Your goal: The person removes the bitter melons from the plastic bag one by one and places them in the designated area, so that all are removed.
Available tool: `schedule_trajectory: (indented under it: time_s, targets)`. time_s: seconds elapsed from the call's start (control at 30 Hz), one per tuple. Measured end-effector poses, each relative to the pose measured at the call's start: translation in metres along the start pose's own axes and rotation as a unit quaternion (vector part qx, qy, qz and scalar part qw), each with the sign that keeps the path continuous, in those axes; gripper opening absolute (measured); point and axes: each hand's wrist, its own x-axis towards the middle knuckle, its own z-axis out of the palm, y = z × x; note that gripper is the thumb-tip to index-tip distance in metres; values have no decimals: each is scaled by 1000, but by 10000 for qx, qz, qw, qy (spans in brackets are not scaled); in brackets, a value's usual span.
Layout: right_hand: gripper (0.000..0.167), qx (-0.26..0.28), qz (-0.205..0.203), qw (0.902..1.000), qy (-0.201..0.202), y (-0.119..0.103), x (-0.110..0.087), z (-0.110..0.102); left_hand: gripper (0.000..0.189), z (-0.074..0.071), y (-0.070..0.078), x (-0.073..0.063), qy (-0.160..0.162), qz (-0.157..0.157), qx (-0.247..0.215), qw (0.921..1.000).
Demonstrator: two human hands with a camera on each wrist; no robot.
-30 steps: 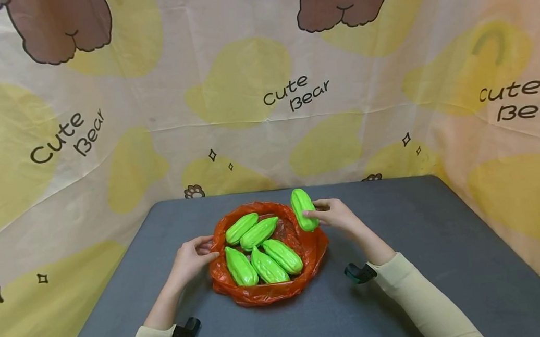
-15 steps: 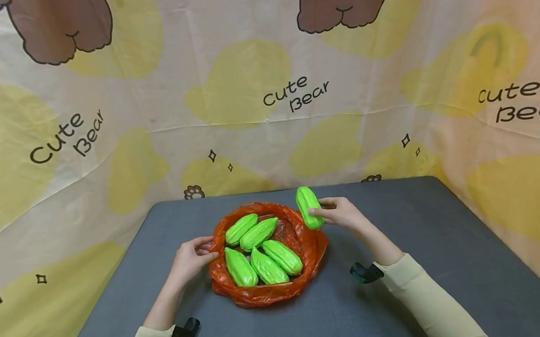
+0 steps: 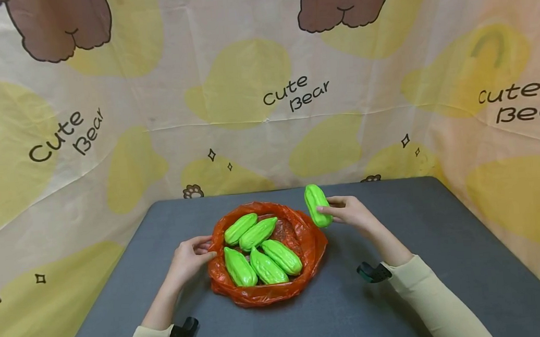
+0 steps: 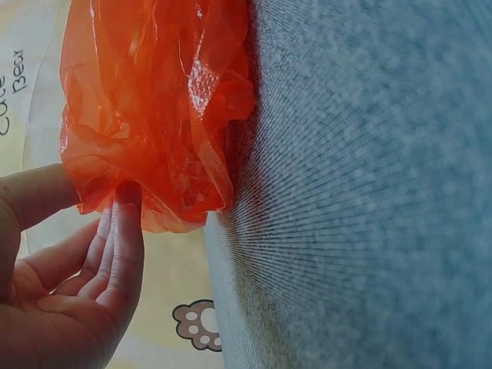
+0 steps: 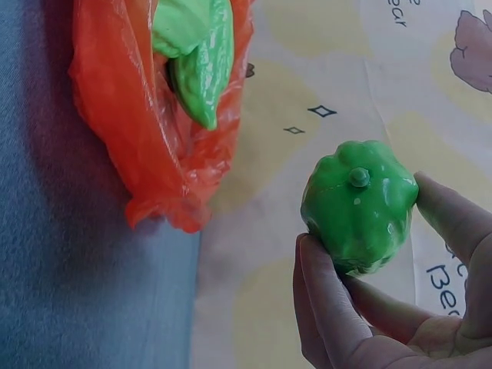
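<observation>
A red plastic bag [image 3: 314, 246], its rim rolled open, stands on the table with several ridged green bitter melons [image 3: 268, 265] lying inside. My left hand [image 3: 187, 259] pinches the bag's left edge between thumb and fingers; in the left wrist view the fingertips reach into the folds of the thin red plastic [image 4: 146, 100]. Up beyond the bag's right rim, my right hand [image 3: 352, 214] grips another bitter melon [image 3: 314, 202] between thumb and fingers. The right wrist view shows that melon [image 5: 357, 204] end-on, its small stem nub towards the camera, apart from the bag [image 5: 115, 115].
The dark grey table [image 3: 281, 327] stretches around the bag on all sides. Behind it hangs a patterned cloth [image 3: 245, 86] with bears and lettering. A dark band [image 3: 373, 272] sits on the right wrist, another band [image 3: 184, 330] on the left.
My right hand has moved to the right and slightly up with the bitter melon, from over the bag's rim to beyond it. My left hand and the bag have stayed in place.
</observation>
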Motion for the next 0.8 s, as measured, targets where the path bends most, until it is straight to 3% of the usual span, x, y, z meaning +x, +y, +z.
schedule_trajectory:
  time_s: [0.8]
  targets:
    - [76,-132,216,9995,187,15,-10,-30,43,0,-2,1,-1,-70,-23,10000]
